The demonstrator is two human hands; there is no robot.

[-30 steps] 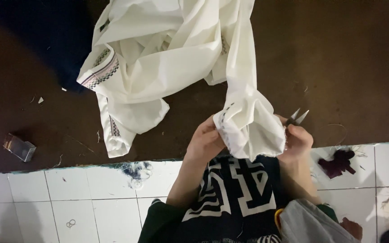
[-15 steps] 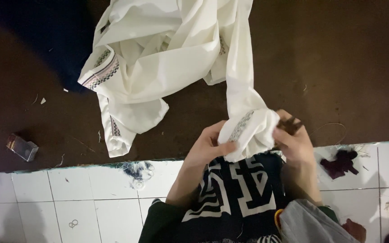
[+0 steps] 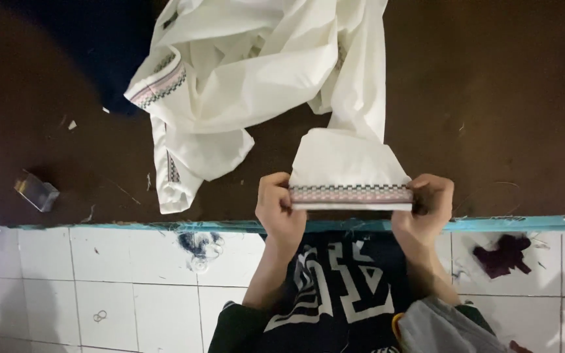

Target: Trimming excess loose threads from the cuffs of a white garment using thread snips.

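A white garment (image 3: 263, 72) with patterned trim lies bunched on a dark brown table (image 3: 505, 98). One sleeve end is pulled flat toward me, and its embroidered cuff band (image 3: 351, 194) runs straight between my hands. My left hand (image 3: 279, 209) pinches the band's left end, my right hand (image 3: 429, 206) pinches its right end. Both hands sit at the table's front edge, just above my dark printed shirt (image 3: 338, 287). The scissors seen earlier are out of sight.
A small clear box (image 3: 36, 191) lies on the table at the left. Thread scraps dot the tabletop. Below the table's teal edge (image 3: 524, 224) is white tiled floor (image 3: 132, 294) with a dark red fabric scrap (image 3: 503, 255) and a dark thread clump (image 3: 199, 245).
The crumpled sleeve end has been turned and stretched flat between both hands, showing the patterned band. The scissors in my right hand a second ago are no longer visible.
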